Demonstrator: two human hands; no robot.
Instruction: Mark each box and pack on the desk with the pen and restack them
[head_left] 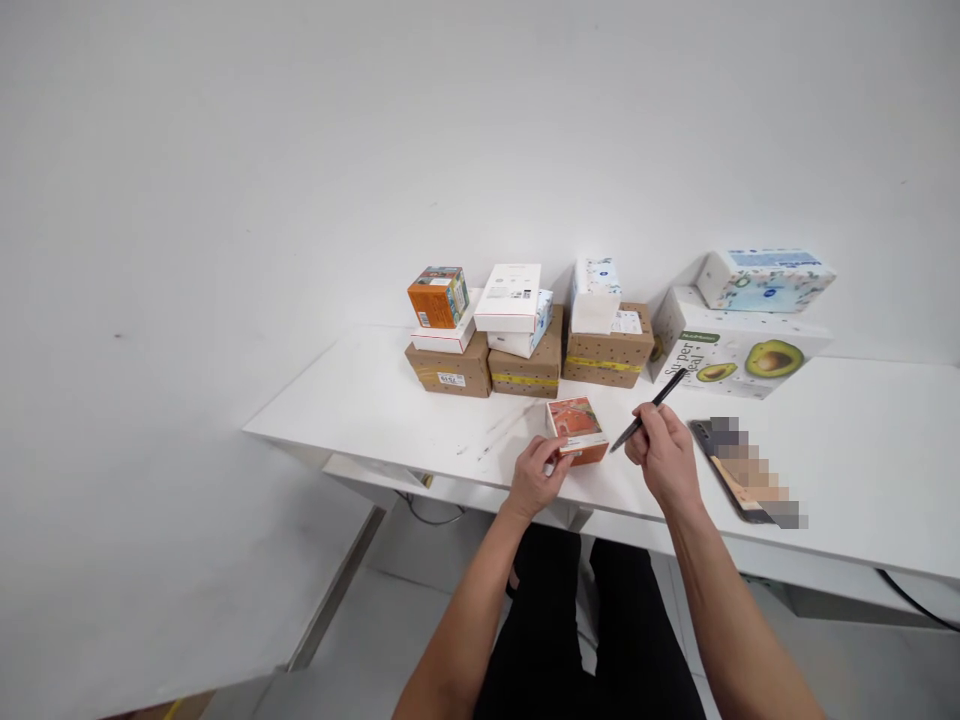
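A small orange box (576, 418) with a picture and a white band on its top rests on the white table (360, 410) in front of me. My left hand (536, 478) grips its near left corner, fingers on the top and thumb along the front side. To the right of the box, my right hand (667, 450) is closed around a black pen (660, 393). The pen's lower end points down and left, close to the box's right side but apart from it.
Brown cartons (450, 368) stand along the wall, with white boxes (510, 295), tissue packs (596, 290) and an orange-brown box (437, 300) on top. A larger avocado-print box (739, 345) bears another tissue pack (766, 280). A phone (739, 480), partly blurred, lies right of my right hand.
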